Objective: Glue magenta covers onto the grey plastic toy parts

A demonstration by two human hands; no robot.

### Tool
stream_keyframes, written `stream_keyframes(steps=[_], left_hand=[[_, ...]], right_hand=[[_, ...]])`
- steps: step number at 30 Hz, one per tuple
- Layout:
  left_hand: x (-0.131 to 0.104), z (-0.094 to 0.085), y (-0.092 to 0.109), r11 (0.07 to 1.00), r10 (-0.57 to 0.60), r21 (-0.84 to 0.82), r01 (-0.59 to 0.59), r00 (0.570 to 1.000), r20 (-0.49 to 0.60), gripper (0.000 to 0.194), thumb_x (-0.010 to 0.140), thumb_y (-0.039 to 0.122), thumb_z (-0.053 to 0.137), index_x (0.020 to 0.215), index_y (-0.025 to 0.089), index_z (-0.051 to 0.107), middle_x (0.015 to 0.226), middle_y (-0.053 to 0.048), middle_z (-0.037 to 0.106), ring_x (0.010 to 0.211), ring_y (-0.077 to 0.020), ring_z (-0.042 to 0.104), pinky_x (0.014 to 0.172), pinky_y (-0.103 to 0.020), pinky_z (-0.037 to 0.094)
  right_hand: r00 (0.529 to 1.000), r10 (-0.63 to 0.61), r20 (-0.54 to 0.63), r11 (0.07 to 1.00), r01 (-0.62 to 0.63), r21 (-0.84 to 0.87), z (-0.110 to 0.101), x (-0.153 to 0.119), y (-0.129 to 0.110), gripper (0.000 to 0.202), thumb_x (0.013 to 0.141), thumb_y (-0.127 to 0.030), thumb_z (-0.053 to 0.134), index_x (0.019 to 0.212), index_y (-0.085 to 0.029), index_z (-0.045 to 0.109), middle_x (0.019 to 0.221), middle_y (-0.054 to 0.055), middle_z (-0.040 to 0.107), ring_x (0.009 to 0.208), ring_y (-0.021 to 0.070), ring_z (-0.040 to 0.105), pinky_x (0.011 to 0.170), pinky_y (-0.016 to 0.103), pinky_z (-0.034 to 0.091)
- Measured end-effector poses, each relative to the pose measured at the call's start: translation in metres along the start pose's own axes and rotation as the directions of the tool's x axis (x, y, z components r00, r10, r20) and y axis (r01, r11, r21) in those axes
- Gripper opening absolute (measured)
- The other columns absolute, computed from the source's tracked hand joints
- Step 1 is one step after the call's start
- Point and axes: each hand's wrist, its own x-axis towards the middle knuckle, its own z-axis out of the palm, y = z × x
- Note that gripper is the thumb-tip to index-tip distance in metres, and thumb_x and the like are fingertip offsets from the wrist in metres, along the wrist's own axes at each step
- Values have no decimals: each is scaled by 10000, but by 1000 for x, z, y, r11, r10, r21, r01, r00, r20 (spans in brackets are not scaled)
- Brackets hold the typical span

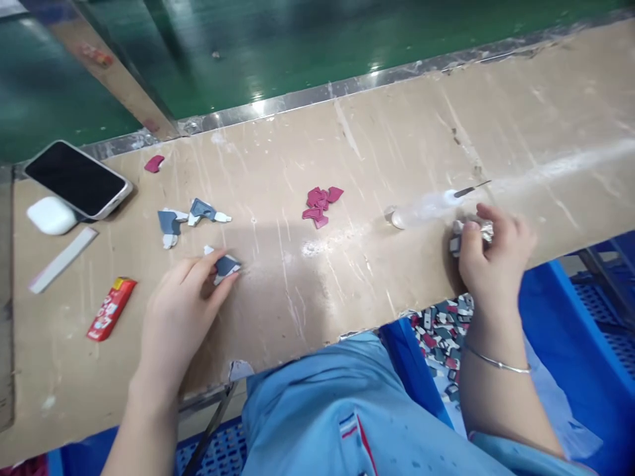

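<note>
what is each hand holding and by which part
The left hand pinches a grey and white piece by its edges, between thumb and fingers. The right hand is at a grey-white part; its hold cannot be told.

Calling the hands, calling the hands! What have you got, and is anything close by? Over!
Left hand: pinching gray-and-white piece. Right hand: fingers on silvery item. Clear bottle lies near right hand. Over.
</note>
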Motion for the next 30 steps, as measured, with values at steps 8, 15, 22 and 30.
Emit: stream_keyframes(steps=[8,15,22,30], left_hand=[[-24,10,19,979,-139,-152,140,990,15,356,950,624,743,953,302,592,862,-31,671,777,-291,670,690,-406,513],[-22,22,9,999,-30,-39,32,999,33,777,950,696,745,1546,239,548,1664,-245,562,1545,-529,491,1277,-735,344],[-20,24,21,977,12,-211,-6,1000,25,490,899,439,867,1338,304,699,1495,-127,727,1435,-422,606,1228,-609,453],[-29,28,56,767,-168,-596,236,971,169,569,844,372,931,1351,297,684,713,55,675,714,-228,644,835,-390,529]], right_hand=[[915,270,299,555,-401,728,17,-32,-88,389,1038,-640,607,953,-307,789,709,0,590,543,172,474,538,343,393],[540,-138,830,-273,-826,492,45,-20,-66,560,1050,-687,646,1386,-244,708,890,-33,733,610,102,570,489,234,473],[494,-158,855,-243,-859,451,58,-3,-82,231,1120,-433,631,1074,-217,701,743,-51,657,535,69,548,450,185,453],[777,-11,629,452,-558,696,45,-75,-166,580,839,-872,777,1035,-333,687,819,-21,682,451,138,558,364,301,436]])
